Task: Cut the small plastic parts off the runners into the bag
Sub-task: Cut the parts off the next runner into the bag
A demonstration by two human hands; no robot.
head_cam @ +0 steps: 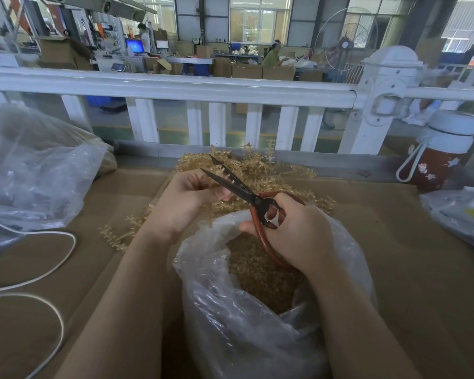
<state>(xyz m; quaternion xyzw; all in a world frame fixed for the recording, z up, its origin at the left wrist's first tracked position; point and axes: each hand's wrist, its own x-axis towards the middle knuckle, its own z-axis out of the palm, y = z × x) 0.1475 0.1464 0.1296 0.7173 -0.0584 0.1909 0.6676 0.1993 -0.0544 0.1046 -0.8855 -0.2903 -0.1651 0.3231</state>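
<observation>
A thin amber plastic runner (221, 175) is pinched by the left hand (188, 199) between open dark blades of red-handled steel scissors (253, 199), gripped by the right hand (298, 236), above a crinkled clear plastic bag (257, 337).

No lettering could be read anywhere in the workshop scene; the red bottle (435, 162) at the right carried only pale star and flower decals, and the distant monitor (134, 45) showed no legible text.
</observation>
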